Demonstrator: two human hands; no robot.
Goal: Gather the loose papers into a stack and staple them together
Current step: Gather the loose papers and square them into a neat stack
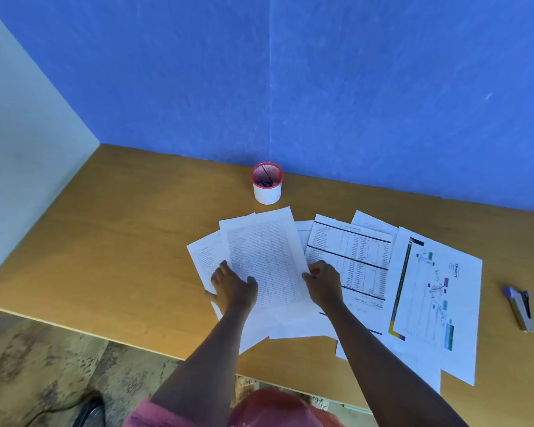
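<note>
Pressing left hand [233, 289] flat on papers [265, 260] | right hand [322, 283] seemingly pinching sheet edge | stapler [520, 308] apart

Both hands, left [233, 288] and right [322, 283], rest on overlapping papers [265, 257] spread across the wooden desk [121, 241], stapler [520, 308] well apart.

Office workstation, probably a partitioned cubicle: wooden tabletop [130, 241] against blue felt-like partition [321, 87], with printed papers [352, 251], stapler [520, 306] and mesh pen cup [267, 184].
</note>
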